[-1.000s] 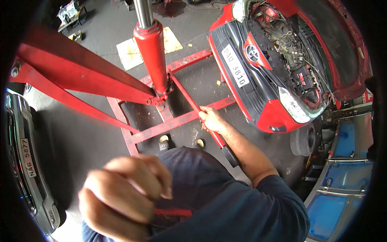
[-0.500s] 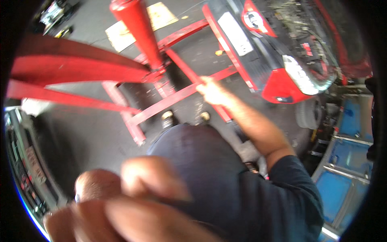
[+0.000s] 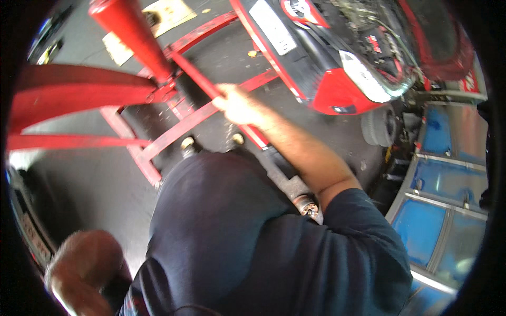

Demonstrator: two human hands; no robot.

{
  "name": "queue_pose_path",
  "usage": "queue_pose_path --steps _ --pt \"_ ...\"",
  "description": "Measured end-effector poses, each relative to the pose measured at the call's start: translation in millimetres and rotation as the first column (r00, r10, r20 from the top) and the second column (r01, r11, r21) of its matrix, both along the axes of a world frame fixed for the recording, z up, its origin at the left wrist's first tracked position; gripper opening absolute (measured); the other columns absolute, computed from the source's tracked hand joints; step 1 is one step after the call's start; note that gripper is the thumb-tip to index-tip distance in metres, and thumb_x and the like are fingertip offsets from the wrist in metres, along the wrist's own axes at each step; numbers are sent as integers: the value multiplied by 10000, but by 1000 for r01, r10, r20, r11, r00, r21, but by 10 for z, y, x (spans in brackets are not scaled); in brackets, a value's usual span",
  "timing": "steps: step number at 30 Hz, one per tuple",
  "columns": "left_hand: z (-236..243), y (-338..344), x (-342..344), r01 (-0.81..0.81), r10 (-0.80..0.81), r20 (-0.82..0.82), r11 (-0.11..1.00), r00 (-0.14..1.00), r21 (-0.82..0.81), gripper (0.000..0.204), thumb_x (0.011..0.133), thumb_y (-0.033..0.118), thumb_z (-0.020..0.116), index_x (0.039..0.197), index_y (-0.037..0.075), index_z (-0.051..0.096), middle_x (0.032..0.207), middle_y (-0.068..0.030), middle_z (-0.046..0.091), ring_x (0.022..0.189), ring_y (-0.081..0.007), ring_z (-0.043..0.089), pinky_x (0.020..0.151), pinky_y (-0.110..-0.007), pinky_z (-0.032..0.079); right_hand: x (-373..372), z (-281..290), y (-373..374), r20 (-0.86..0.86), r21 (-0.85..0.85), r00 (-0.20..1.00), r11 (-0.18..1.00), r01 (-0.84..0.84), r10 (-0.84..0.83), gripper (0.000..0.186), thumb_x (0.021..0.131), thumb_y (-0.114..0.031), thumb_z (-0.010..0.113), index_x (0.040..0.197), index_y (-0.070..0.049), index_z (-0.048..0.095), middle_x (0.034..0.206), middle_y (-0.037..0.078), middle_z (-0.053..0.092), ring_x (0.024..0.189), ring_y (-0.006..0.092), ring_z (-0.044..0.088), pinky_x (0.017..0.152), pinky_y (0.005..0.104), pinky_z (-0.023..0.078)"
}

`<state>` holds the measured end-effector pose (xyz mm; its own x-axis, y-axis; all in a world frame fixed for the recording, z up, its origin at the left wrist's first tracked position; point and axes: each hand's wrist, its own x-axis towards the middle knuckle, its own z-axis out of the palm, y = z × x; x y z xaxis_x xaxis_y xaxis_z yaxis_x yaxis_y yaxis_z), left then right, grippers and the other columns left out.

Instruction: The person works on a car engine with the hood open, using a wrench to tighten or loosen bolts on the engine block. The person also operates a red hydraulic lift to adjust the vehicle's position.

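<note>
Your right hand (image 3: 238, 106) wraps the red bar (image 3: 196, 75), likely stiff and heavy; its black end (image 3: 279, 161) should suit gripping. Your left hand is out of view, state unknown.

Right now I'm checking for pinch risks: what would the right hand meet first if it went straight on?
Probably the red cylinder: the right hand grips the red bar and points roughly along it that way, though depth is hard to judge.
</note>
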<state>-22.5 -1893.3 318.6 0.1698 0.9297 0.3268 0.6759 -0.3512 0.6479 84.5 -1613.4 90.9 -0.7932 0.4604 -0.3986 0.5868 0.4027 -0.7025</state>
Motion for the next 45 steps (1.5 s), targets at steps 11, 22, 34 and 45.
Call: queue_pose_path --steps 11,22,34,45 --pt "-38 -539 -129 524 -574 256 817 778 239 201 940 247 461 999 98 583 868 -42 555 744 -207 552 744 -410 393 -194 319 -773 62 -364 951 881 303 -302 431 957 -161 492 1372 -67 421 721 -41 432 406 35 370 351 201 313" --pt "-448 -16 -428 704 -752 430 642 500 303 299 965 265 442 1027 100 684 960 -74 601 836 -227 577 873 -491 340 31 -28 -182 -41 -124 999 992 28 -34 350 922 -133 485 1265 -76 525 682 -27 472 493 55 450 407 243 356" --pt "-4319 -925 -949 -499 587 -175 451 790 -740 198 828 172 537 891 55 684 868 -187 673 850 -330 658 766 -406 526 15 228 -192 82 16 989 993 119 -120 344 872 -214 534 1167 -36 557 895 214 652 894 343 651 776 416 497" --pt "-5223 -1979 -1143 -303 891 -233 -115 389 -946 203 774 169 573 863 64 723 765 -55 660 628 -170 567 575 -340 475 -139 126 -141 44 -63 995 993 96 -93 380 878 -188 523 1224 -31 528 948 217 653 920 308 648 796 398 485"
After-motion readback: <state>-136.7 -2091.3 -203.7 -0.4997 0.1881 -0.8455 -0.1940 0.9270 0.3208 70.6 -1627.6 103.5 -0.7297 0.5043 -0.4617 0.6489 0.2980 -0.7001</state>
